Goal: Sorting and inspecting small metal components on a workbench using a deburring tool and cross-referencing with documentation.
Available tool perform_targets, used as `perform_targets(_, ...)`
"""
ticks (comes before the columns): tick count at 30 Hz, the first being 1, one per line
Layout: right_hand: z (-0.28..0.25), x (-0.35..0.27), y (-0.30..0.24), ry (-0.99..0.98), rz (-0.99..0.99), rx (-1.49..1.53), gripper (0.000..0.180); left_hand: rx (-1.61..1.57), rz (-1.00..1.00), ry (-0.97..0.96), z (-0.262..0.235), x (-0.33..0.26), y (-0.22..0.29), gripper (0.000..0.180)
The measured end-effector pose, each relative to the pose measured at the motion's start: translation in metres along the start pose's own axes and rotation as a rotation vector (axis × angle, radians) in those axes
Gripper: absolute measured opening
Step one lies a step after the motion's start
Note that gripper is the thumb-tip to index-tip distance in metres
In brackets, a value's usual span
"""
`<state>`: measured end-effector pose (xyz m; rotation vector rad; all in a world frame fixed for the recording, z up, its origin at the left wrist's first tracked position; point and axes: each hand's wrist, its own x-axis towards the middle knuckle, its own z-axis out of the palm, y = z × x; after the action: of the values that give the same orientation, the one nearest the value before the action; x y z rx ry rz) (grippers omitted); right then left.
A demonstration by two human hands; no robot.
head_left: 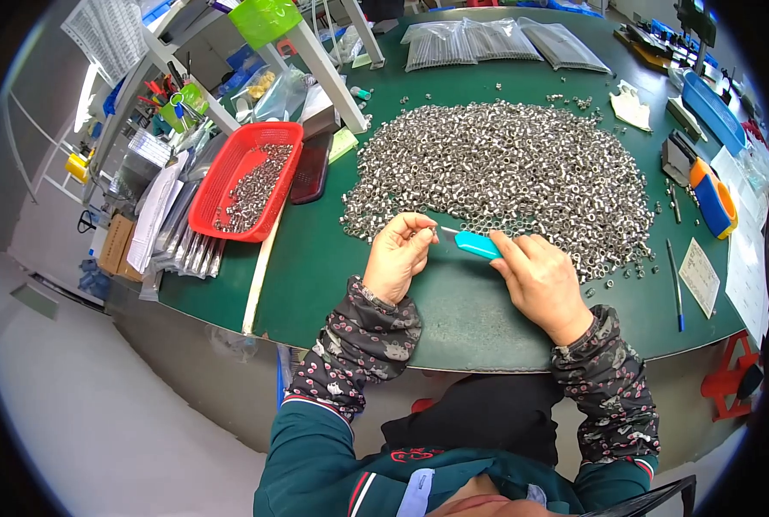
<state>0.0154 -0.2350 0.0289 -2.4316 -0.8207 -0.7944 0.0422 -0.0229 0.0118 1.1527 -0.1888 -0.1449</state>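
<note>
A wide pile of small silvery metal rings [505, 164] covers the middle of the green table. At its near edge my left hand [395, 257] pinches one small metal ring [434, 231] between thumb and fingertips. My right hand [541, 280] is closed round the turquoise handle of a small craft knife [477, 245]. The knife's short blade points left, its tip close to the ring; whether it touches cannot be made out. Both hands are just above the tabletop.
A red plastic basket [245, 181] with more metal rings stands at the left, beside a dark phone-like slab [311, 168]. Clear bags of parts [488, 43] lie at the back. To the right are a pen [675, 284], a paper card [700, 277] and an orange-blue tape dispenser [713, 198].
</note>
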Motion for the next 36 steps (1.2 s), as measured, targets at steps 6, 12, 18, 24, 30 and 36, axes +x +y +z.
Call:
perform_targets(6,0.0017,-0.0006,0.0009,-0.063,0.036,0.107,0.031,0.005,-0.013,-0.030,-0.0011,0.0002,-0.0018,0.013)
perform_targets(12,-0.0015,0.0017,0.0025,0.039,0.020,0.080,0.033,-0.100,-0.063,-0.018,-0.0014,0.0012,-0.0013,0.013)
perform_targets(18,-0.0015,0.0021,0.0007,0.004,0.033,0.072,0.032,-0.009,-0.012,0.021,0.0041,0.0010,0.0035,0.014)
perform_targets(24,0.0009,0.0010,0.0024,-0.002,0.032,0.072,0.030,-0.050,-0.042,0.005,0.0038,0.0008,0.0036,0.017)
perform_targets(30,0.0014,0.0009,0.0016,-0.010,0.032,0.081,0.030,-0.001,-0.033,-0.012,0.0030,0.0008,0.0033,0.016)
perform_targets(36,0.0008,0.0009,0.0009,-0.020,0.034,0.085,0.029,0.013,-0.036,-0.010,0.0029,0.0008,0.0026,0.015)
